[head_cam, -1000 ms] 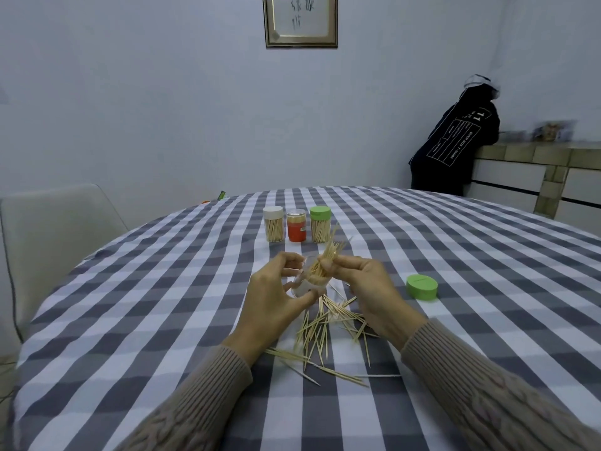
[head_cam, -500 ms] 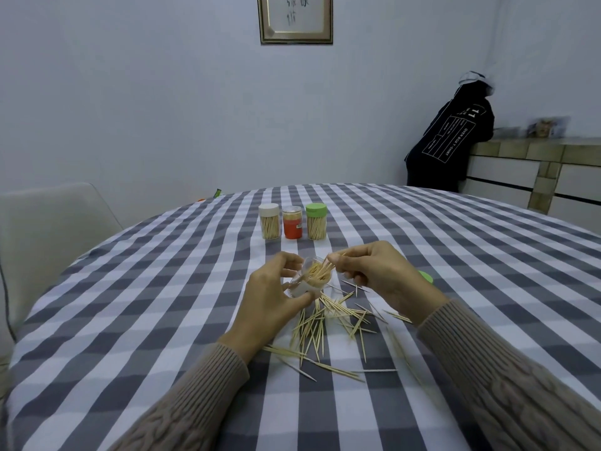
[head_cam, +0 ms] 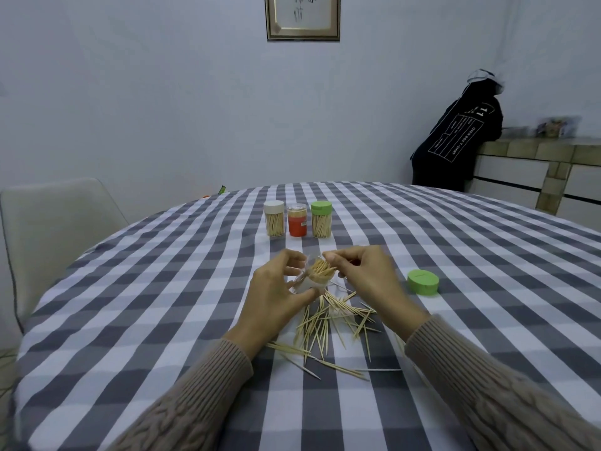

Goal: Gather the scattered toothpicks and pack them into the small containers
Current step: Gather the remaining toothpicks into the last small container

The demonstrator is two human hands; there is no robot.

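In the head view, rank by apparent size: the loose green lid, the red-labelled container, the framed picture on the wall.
1. Framed picture, though cropped at the top.
2. Red-labelled container and loose green lid: too similar, and the lid is nearer the camera.

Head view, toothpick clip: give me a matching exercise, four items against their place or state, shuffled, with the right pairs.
Items:
1. clear container
2. loose green lid
3. scattered toothpicks
4. red-labelled jar

Places or states:
A. standing between a white-lidded jar and a green-lidded jar
B. lying on the checked tablecloth between the forearms
C. gripped by the left hand, tilted, toothpicks sticking out
D. alone on the cloth beyond the right hand

Pairs: 1-C, 2-D, 3-B, 4-A
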